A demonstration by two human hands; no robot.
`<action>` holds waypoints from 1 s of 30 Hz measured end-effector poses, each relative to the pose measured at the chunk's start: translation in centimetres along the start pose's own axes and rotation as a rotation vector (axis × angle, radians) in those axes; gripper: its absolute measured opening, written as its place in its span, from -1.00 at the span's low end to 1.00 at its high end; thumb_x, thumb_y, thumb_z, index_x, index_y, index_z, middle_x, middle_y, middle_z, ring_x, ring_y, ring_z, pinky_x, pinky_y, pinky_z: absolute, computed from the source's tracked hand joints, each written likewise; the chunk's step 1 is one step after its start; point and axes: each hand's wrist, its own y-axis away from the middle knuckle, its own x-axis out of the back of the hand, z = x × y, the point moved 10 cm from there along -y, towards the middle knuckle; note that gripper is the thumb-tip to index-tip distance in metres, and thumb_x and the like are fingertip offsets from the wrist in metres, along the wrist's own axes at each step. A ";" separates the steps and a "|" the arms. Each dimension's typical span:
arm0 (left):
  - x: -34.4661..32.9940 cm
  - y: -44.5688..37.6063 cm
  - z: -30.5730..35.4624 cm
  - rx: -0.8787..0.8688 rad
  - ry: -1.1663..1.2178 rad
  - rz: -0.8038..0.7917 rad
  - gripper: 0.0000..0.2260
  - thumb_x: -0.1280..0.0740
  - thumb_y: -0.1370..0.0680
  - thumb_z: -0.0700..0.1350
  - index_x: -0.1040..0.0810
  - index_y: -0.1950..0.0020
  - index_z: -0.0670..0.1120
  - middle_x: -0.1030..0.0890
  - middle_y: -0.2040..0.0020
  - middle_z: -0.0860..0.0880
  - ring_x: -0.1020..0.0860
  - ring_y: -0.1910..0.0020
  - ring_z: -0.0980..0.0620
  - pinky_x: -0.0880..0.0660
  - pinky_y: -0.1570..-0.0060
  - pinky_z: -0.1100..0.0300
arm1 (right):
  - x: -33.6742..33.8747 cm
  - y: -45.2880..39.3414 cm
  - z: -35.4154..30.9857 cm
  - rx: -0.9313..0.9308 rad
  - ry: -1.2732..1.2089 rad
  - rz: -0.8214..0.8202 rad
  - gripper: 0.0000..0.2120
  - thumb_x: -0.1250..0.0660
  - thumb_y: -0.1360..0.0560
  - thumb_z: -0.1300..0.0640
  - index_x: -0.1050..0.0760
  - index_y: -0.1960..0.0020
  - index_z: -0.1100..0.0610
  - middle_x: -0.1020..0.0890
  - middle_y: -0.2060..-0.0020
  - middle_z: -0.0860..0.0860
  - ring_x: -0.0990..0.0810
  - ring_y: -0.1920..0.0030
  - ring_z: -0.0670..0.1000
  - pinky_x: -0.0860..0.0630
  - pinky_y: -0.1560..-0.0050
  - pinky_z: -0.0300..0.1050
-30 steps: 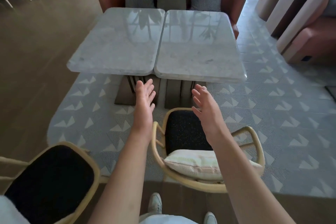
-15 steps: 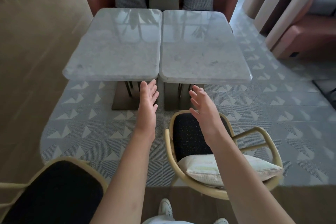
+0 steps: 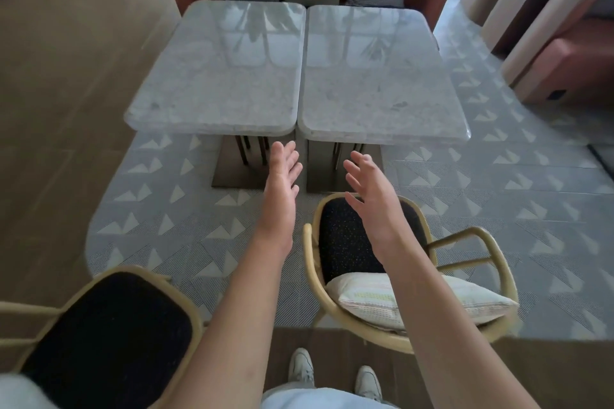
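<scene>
Chair (image 3: 342,242) with cushion (image 3: 365,302) stands below right hand (image 3: 372,196), before tables (image 3: 378,93).

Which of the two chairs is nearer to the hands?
The right-side chair: the right hand hovers over its black seat, while the left chair stands well aside.

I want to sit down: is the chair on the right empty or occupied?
Occupied: a pale striped cushion lies in the chair.

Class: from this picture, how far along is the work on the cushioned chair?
Done: nothing visible; the chair stands apart from the tables, cushion on its seat. In hand: left hand and right hand, open, reach toward it, seemingly touching nothing. Left: gripping and moving it, probably.
</scene>
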 end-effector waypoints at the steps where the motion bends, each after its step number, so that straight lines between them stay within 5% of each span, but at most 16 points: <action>1: 0.0 0.4 0.1 -0.003 0.001 0.014 -0.44 0.11 -0.69 0.25 -0.27 -0.60 0.03 -0.34 -0.56 0.02 -0.35 -0.49 0.10 -0.17 -0.55 -0.03 | -0.1 0.2 0.0 0.000 -0.003 -0.013 -0.58 -0.05 -0.70 -0.06 -0.31 -0.53 -0.05 -0.43 -0.45 -0.07 -0.35 -0.47 -0.06 -0.30 -0.50 0.02; 16: 3.7 12.7 -1.4 -0.053 0.010 0.456 -0.43 0.11 -0.68 0.27 -0.29 -0.59 0.05 -0.37 -0.55 0.04 -0.40 -0.45 0.11 -0.24 -0.51 -0.01 | -3.2 6.1 2.1 -0.107 -0.034 -0.439 -0.58 -0.14 -0.66 -0.11 -0.38 -0.49 -0.04 -0.51 -0.39 -0.09 -0.43 -0.41 -0.11 -0.34 -0.44 -0.07; 30: 17.2 34.6 -1.5 -0.223 0.171 0.951 -0.41 0.09 -0.66 0.33 -0.33 -0.57 0.08 -0.41 -0.52 0.07 -0.42 -0.43 0.12 -0.24 -0.53 -0.07 | -16.0 25.5 4.7 -0.066 0.133 -0.948 -0.54 -0.07 -0.69 -0.10 -0.33 -0.53 0.03 -0.47 -0.44 -0.03 -0.40 -0.45 -0.05 -0.30 -0.51 0.03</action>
